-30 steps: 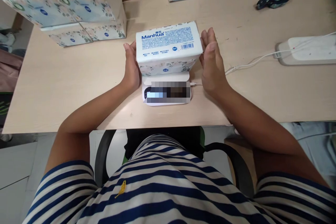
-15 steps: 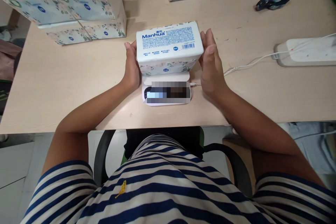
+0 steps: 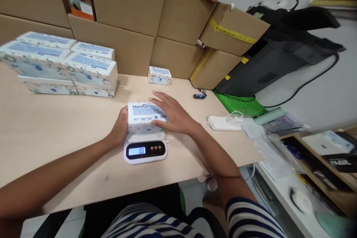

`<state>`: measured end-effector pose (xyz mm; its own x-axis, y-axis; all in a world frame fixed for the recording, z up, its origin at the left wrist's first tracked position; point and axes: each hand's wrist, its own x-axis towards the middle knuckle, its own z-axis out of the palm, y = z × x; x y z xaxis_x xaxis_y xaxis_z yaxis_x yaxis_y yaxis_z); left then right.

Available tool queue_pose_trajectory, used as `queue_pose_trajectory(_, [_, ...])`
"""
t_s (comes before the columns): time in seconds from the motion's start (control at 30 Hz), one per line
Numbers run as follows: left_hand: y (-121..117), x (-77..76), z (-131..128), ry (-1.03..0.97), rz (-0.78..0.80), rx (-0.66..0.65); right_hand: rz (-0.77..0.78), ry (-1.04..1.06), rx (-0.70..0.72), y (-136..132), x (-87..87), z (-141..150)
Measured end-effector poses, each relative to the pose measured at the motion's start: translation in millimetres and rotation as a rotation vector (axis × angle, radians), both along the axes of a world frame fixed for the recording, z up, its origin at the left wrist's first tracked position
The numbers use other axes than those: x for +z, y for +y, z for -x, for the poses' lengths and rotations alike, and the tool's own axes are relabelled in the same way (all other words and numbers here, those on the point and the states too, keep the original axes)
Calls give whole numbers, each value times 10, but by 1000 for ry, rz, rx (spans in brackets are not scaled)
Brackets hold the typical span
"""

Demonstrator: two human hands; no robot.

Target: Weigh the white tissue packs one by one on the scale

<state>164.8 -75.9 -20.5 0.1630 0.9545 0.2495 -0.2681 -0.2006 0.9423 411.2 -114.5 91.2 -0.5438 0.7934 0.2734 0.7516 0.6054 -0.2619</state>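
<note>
A white tissue pack (image 3: 142, 119) printed "Manhua" with a floral front sits on a white digital scale (image 3: 146, 160). The lit display (image 3: 137, 151) reads 0.0, beside several small round buttons. My left hand (image 3: 120, 126) presses against the left end of the pack, its thumb at the upper edge and its other fingers mostly hidden. Over the pack's right end lies my right hand (image 3: 174, 113), fingers stretched and spread above the top, thumb reaching across the front edge. Whether the right fingertips touch the pack, I cannot tell.
Stacked tissue packs (image 3: 92, 68) stand at the back left, and a single pack (image 3: 159, 76) by the cardboard boxes (image 3: 122, 44). To the right are a dark patterned bundle (image 3: 199, 95), a power strip (image 3: 225, 122) with cables, and a large black machine (image 3: 259, 63).
My view has lifted and swung to the right, showing the boxes and the machine. My right hand has moved from the pack's right side to over its top, fingers spreading. The left stays beside it.
</note>
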Motion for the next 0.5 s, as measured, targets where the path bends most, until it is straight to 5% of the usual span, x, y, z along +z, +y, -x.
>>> queue_pose_trajectory(0.13, [-43,-4,67,136,-40,32,323,-285,88,328,243,358])
queue_pose_trajectory(0.27, [-130,77,84,261,22,18,391,-381,84,608,292,341])
queue_pose_trajectory(0.5, [-131,86,88,484,44,29,105,-490,-371,1680,568,-199])
